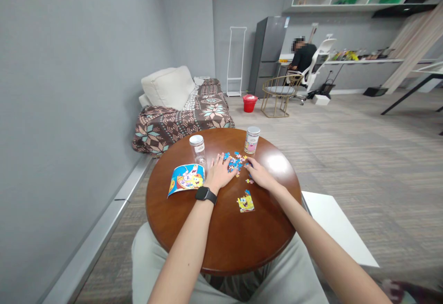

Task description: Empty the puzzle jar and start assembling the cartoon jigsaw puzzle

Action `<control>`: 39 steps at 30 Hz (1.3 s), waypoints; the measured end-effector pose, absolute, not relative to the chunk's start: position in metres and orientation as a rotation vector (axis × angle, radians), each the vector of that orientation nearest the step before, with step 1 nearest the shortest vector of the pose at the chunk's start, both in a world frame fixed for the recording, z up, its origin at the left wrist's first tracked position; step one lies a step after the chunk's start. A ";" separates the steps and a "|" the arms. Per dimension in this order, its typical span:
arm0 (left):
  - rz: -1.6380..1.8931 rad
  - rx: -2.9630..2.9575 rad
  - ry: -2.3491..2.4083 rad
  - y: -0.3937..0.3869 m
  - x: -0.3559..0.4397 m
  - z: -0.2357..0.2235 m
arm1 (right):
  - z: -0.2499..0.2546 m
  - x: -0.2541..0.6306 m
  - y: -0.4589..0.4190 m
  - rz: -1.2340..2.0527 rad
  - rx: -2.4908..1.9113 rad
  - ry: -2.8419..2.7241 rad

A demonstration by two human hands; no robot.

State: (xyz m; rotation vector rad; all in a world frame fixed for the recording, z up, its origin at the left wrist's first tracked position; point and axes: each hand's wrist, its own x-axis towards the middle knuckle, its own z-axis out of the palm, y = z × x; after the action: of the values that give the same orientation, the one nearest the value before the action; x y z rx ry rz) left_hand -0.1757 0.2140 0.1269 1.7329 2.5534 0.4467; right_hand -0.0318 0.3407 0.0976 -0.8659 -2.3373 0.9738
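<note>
My left hand (220, 173), with a black smartwatch (206, 194) on its wrist, lies flat with fingers spread at the left side of a heap of loose jigsaw puzzle pieces (236, 162). At the heap's right side my right hand (260, 174) rests with its fingertips among the pieces, fingers partly bent and apart, nothing visibly held. Nearer to me lies a joined puzzle section (246, 202) showing a yellow cartoon face. The curled picture sheet (187, 178) with cartoon figures on blue is left of my left hand.
A clear jar with a white lid (197, 149) and a printed can (252, 140) stand on the far part of the round wooden table (221, 230). Beyond are a covered sofa (187, 119), a red bucket (248, 104), a gold-framed chair (280, 90) and a seated person (304, 58).
</note>
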 end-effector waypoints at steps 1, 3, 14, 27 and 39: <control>0.450 1.724 2.559 0.214 -0.176 0.127 | 0.104 -0.038 0.339 0.985 -0.896 -2.344; 0.464 1.713 2.575 0.214 -0.178 0.127 | 0.115 -0.051 0.338 0.924 -0.891 -2.361; 0.465 1.614 2.685 0.216 -0.180 0.124 | 0.124 -0.098 0.352 0.834 -0.754 -2.482; 0.765 1.527 2.592 0.216 -0.182 0.130 | 0.119 -0.083 0.357 1.057 -0.688 -2.287; 0.826 1.475 2.611 0.216 -0.181 0.130 | 0.113 -0.086 0.352 0.810 -0.324 -2.509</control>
State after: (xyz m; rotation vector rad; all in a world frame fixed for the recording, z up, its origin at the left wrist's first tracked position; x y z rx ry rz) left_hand -0.1812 0.2162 0.1295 1.4749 2.6107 0.8262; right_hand -0.0857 0.3520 0.1127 -0.3241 -2.5089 0.8100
